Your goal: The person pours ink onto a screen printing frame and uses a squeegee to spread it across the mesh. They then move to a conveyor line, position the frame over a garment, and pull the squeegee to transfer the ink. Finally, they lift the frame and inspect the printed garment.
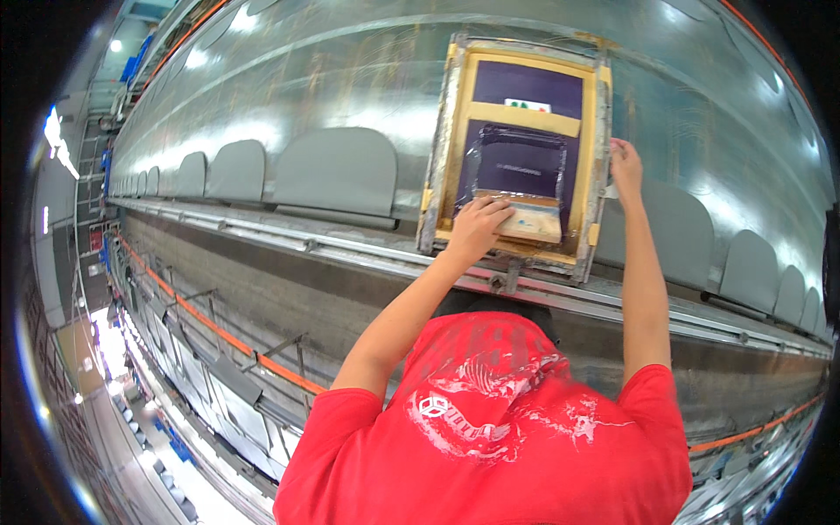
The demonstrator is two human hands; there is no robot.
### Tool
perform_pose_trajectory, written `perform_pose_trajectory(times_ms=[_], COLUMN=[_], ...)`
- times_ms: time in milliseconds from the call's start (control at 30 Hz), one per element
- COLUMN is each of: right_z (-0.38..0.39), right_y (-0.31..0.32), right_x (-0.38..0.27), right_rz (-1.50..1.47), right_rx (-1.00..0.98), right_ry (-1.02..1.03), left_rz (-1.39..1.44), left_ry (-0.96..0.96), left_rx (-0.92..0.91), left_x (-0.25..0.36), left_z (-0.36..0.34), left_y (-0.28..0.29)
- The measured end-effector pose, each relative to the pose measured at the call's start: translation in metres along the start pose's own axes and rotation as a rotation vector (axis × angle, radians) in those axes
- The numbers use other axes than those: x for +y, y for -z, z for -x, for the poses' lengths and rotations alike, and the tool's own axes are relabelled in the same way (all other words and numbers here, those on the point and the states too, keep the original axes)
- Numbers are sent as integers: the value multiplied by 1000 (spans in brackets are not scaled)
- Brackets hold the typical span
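At far left, an orange rail (223,328) runs along the near side of the long metal table (385,96). A row of grey rounded panels (337,172) lies along the table's near part, with a metal rail (350,248) just nearer. Right of them, a rectangular frame (442,131) lies on the table, its near end over the rail, around a dark purple panel (528,81) with a small white label toward the far end. The left hand (479,227) is at the frame's near end, its fingers laid over the left end of a wooden block (534,222) inside the frame; whether the thumb pinches it I cannot tell. The right hand (625,166) is at the frame's right side, fingers bent; what they pinch, if anything, I cannot tell. More grey panels continue at right.
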State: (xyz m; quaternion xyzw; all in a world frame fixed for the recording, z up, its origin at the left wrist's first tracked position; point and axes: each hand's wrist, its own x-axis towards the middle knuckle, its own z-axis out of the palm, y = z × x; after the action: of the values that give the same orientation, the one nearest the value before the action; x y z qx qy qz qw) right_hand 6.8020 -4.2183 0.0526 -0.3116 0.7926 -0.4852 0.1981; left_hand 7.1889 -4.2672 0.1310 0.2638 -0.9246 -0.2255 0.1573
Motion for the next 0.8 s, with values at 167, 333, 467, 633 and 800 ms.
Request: perform_pose_trajectory(times_ms=[167, 333, 467, 633, 800], right_z=[18, 44, 70, 106, 106], right_y=[-6, -57, -191, -325, -327], right_x=[-83, -144, -180, -226, -236], right_rz=[177, 106, 28, -34, -1], right_rx=[184, 248, 232, 236, 209], right_ry=[77, 194, 225, 175, 109], left_rz=[32, -24, -13, -73, -72], left_ry=[18, 69, 113, 101, 104], left_rx=[72, 105, 102, 60, 55], left_x=[-2, -36, -135, -247, -252], left_z=[32, 58, 100, 147, 151], left_y=[16, 62, 123, 193, 196])
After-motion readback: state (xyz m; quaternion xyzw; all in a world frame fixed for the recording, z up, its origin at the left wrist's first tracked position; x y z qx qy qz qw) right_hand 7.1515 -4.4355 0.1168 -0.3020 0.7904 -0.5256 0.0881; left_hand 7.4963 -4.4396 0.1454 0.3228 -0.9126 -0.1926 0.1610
